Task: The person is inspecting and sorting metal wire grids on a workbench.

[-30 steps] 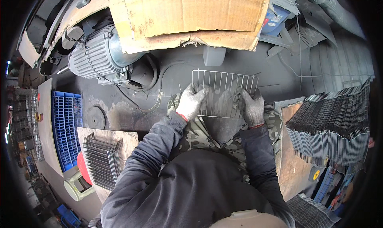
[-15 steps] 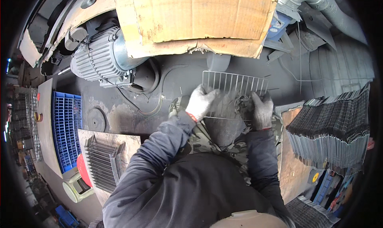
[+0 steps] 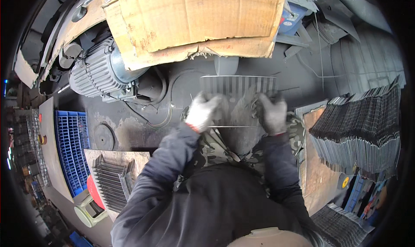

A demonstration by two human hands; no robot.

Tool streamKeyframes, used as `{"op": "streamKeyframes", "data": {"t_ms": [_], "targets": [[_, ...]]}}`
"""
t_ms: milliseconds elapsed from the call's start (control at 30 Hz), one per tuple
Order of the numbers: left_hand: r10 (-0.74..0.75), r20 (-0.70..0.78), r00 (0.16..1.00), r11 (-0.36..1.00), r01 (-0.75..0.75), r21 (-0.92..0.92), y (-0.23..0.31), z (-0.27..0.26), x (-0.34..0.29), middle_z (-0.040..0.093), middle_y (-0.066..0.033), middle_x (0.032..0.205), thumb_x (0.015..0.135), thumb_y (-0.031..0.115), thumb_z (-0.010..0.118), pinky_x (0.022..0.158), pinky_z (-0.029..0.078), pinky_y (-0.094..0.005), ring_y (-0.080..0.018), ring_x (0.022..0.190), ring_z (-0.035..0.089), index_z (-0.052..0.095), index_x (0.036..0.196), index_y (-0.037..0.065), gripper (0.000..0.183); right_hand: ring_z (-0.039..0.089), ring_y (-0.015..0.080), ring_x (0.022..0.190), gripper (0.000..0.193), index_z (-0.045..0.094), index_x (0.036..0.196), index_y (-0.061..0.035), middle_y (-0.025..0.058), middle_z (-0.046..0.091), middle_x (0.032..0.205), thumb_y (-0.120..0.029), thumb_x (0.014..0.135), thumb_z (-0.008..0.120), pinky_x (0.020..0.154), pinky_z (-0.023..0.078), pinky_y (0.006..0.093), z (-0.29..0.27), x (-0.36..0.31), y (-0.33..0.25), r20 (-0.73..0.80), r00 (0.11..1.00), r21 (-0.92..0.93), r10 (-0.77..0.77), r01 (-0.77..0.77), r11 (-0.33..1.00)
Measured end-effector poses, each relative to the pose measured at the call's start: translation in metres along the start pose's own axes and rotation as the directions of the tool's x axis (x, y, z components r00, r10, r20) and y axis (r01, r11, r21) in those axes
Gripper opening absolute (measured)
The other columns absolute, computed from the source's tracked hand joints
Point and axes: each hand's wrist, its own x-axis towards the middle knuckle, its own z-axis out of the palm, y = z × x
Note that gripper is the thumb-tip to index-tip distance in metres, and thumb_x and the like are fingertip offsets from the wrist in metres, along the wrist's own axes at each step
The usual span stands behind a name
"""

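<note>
Both hands wear pale, soiled work gloves. Between them is a wire rack (image 3: 237,76) of thin parallel bars, its bars smeared by motion. My left hand (image 3: 202,112) is closed on the rack's left side, with the thumb pointing inward. At the opposite side, my right hand (image 3: 273,114) grips the rack, its thumb and fingers bent round the edge. Beneath the rack, my camouflage trousers (image 3: 212,145) show in part. Just beyond its far edge hangs a grey machine part (image 3: 225,65) under a cardboard cover (image 3: 199,22).
On the right, a tall stack of wire racks (image 3: 356,130) rests on a wooden board (image 3: 320,165). A smaller rack pile (image 3: 112,182) lies on a board at left. Beyond are a blue plastic crate (image 3: 71,149), a green stool (image 3: 90,210) and an electric motor (image 3: 97,72) with cables.
The rack and both hands have moved slightly left, and the rack's bars are now more blurred. The whole view has also shifted a little. Both hands keep their hold.
</note>
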Motion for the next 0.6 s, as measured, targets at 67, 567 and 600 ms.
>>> {"op": "streamKeyframes", "data": {"t_ms": [67,567,600], "targets": [[0.056,0.048,0.997,0.997,-0.053,-0.052,-0.020,0.026,0.012,0.074,-0.0075,0.094,0.101,0.019,0.080,0.061,0.055,-0.0291,-0.0107,0.072,0.065,0.064,0.115,0.000,0.029,0.075,0.0175,0.096,0.023,0.070,0.122,0.0013,0.0098,0.078,0.112,0.001,0.099,0.074,0.084,0.060,0.0313,-0.012,0.002,-0.012,-0.091,0.993,0.026,0.072,-0.070,0.997],[0.038,0.063,0.997,0.992,-0.030,-0.123,-0.016,0.031,0.012,0.073,-0.0084,0.095,0.103,0.021,0.077,0.065,0.058,-0.0279,-0.0136,0.075,0.068,0.064,0.116,-0.003,0.030,0.067,0.0132,0.068,0.015,0.069,0.113,-0.0008,0.0040,0.074,0.090,-0.003,0.099,0.074,0.059,0.054,0.0276,-0.013,0.000,-0.014,-0.128,0.990,0.034,0.054,-0.050,0.998],[0.090,0.069,0.994,0.977,-0.074,-0.202,-0.020,0.032,0.014,0.073,-0.0072,0.094,0.102,0.022,0.077,0.062,0.057,-0.0290,-0.0136,0.072,0.067,0.065,0.116,-0.002,0.030,0.067,0.0121,0.071,0.016,0.070,0.116,-0.0011,0.0047,0.075,0.091,-0.004,0.100,0.073,0.063,0.055,0.0286,-0.020,0.007,-0.008,-0.126,0.992,-0.086,0.025,-0.036,0.996]]}}
